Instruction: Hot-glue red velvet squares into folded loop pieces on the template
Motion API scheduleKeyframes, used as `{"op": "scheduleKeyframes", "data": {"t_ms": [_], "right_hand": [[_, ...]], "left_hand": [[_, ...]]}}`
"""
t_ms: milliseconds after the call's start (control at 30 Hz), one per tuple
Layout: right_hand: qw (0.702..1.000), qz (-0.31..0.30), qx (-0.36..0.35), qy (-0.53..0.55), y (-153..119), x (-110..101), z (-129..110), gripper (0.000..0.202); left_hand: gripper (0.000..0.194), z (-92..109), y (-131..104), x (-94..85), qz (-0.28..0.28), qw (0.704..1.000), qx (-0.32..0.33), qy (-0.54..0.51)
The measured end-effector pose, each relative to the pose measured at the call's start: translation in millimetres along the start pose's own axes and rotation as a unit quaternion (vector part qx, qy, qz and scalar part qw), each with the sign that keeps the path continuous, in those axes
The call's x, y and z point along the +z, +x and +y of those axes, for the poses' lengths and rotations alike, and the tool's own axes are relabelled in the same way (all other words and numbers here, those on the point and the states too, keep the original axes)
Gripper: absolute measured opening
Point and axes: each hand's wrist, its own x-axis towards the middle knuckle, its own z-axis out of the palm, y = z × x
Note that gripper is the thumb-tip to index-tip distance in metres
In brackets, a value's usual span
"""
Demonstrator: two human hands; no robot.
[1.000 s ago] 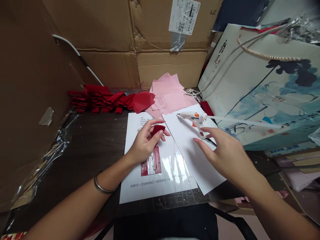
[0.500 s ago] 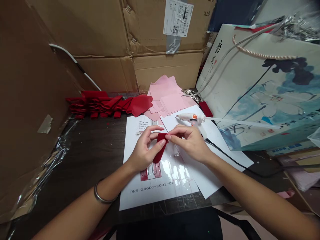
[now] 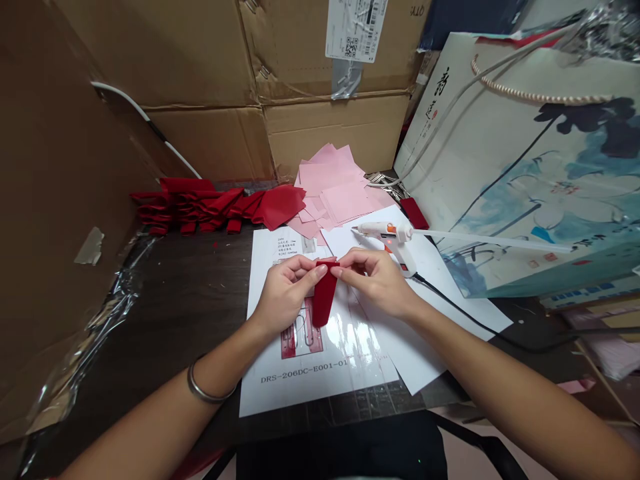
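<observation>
A narrow red fabric piece [image 3: 326, 297] hangs between both hands, above a printed sheet [image 3: 320, 387]. My left hand [image 3: 287, 290] pinches its upper left corner between thumb and fingers. At the upper right corner, my right hand [image 3: 375, 277] grips it the same way. The undersides of the fingertips are hidden. Just behind my right hand, a white and orange glue gun [image 3: 395, 241] lies on white paper with a glue stick out of its back. Pink paper squares [image 3: 345, 200] are heaped beyond the hands.
Folded red fabric pieces [image 3: 200, 207] lie in a row at the back left. Cardboard [image 3: 330, 133] walls the back and left. Metal clips [image 3: 385, 185] and another red piece [image 3: 415, 213] sit beside a large paper bag [image 3: 510, 180]. A black cord [image 3: 460, 319] runs right.
The red piece has turned from slanted to nearly upright. My left hand has closed in on its top corner, fingers now more curled. The view has shifted slightly.
</observation>
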Motion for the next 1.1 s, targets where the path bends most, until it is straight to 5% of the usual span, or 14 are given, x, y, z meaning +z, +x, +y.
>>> {"op": "scheduleKeyframes", "data": {"t_ms": [500, 733, 867, 967, 1100], "right_hand": [[0.998, -0.021, -0.058, 0.014, 1, 0, 3, 0.011], [0.984, -0.076, -0.042, 0.153, 3, 1, 5, 0.013], [0.987, 0.023, -0.003, 0.160, 2, 4, 7, 0.022], [0.990, 0.027, -0.008, 0.140, 1, 5, 9, 0.023], [0.995, 0.023, -0.010, 0.101, 0, 6, 11, 0.017]], "left_hand": [[0.019, 3, -4, 1.8, 0.013, 0.998, 0.065, 0.005], [0.023, -8, -1, -3.5, -0.184, 0.966, -0.079, -0.166], [0.019, -6, 1, -0.7, -0.086, 0.980, -0.078, -0.164], [0.018, -3, 1, 1.1, -0.010, 0.992, -0.042, -0.121], [0.017, 0, -2, 1.1, -0.026, 0.999, -0.002, -0.033]]}}
